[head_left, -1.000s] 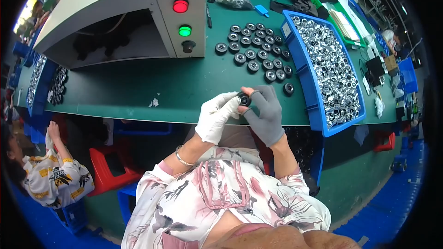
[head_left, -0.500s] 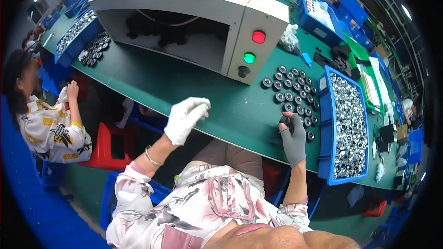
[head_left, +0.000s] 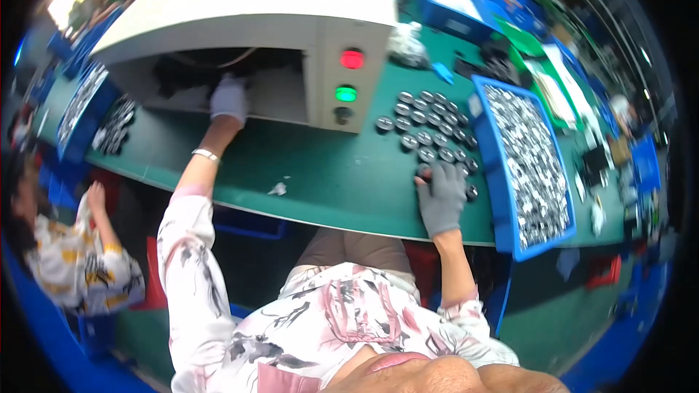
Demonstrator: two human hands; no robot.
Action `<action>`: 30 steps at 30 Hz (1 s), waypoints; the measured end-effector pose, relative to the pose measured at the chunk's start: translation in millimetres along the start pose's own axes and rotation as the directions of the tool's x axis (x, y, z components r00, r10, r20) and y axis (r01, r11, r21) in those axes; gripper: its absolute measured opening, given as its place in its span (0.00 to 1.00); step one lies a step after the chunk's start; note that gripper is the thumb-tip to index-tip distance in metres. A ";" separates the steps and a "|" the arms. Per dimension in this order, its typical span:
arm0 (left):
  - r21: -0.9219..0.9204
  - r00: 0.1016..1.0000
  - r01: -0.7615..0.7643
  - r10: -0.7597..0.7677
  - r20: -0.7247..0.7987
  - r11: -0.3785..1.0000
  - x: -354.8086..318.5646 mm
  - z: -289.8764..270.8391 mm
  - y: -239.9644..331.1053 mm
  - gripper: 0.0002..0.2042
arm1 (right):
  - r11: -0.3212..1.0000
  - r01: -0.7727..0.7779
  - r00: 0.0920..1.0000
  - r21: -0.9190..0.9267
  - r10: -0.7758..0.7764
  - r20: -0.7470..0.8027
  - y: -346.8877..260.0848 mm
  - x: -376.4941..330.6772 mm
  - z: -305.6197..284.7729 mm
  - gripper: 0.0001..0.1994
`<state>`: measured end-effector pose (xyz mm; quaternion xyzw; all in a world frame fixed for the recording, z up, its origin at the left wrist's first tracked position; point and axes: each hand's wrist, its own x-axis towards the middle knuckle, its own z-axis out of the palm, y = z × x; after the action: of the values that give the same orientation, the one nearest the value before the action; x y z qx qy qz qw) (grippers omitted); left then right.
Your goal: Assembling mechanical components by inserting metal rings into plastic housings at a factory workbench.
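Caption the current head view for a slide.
White-gloved left hand inside a pale machine, gray-gloved right hand at the near edge of clustered round black parts.

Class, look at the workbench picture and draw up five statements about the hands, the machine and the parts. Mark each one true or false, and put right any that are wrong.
1. The left hand is inside the white machine. True.
2. The right hand wears a white glove. False: it wears a grey glove.
3. The blue bin of shiny parts stands to the right of the round black parts. True.
4. The red lamp is below the green lamp. False: the red lamp is above.
5. The bracelet is on the right wrist. False: it is on the left.
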<state>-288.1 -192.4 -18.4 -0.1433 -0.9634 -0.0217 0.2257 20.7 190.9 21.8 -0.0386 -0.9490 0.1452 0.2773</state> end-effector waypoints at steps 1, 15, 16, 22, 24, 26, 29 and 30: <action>0.011 0.999 -0.010 0.010 -0.038 1.000 -0.3 10.9 -10.3 0.15 | 1.000 -0.029 0.999 -0.008 0.030 0.030 0.1 0.7 1.3 0.15; -0.347 0.978 -0.017 -0.056 -0.200 0.938 -33.5 -23.4 -10.9 0.12 | 0.955 -0.245 0.968 -0.168 0.231 -0.098 180.3 48.2 -132.6 0.09; -0.350 0.978 -0.022 -0.053 -0.202 0.936 -42.3 -32.9 0.7 0.12 | 0.944 -0.275 0.961 -0.181 0.277 -0.014 202.5 55.6 -131.2 0.10; -0.908 0.903 0.371 -0.152 0.402 -0.196 -125.6 -111.3 108.9 0.11 | 0.892 -0.250 0.929 -0.377 0.331 0.167 239.6 81.0 -100.8 0.11; -0.851 0.876 0.441 -0.071 0.478 -0.284 -141.9 -134.6 148.5 0.11 | 0.926 -0.212 0.948 -0.313 0.273 0.166 238.6 82.1 -99.8 0.09; -0.709 0.878 0.445 0.113 0.465 -0.547 -151.4 -136.6 176.8 0.11 | 0.942 -0.231 0.962 -0.246 0.258 0.085 251.0 74.4 -102.6 0.07; -0.557 0.845 0.488 0.203 0.495 -0.672 -163.5 -133.9 209.2 0.10 | 0.987 -0.160 0.985 -0.015 0.159 -0.064 213.3 72.6 -115.8 0.06; -0.530 0.839 0.497 0.225 0.495 -0.687 -166.8 -132.9 217.6 0.10 | 0.992 -0.022 0.987 0.127 0.042 -0.153 195.6 70.1 -115.0 0.05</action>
<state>-25.9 -42.6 22.3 -0.0634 -0.3827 -0.8872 -0.2499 22.0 417.7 92.3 -0.0476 -0.9128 0.2055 0.3499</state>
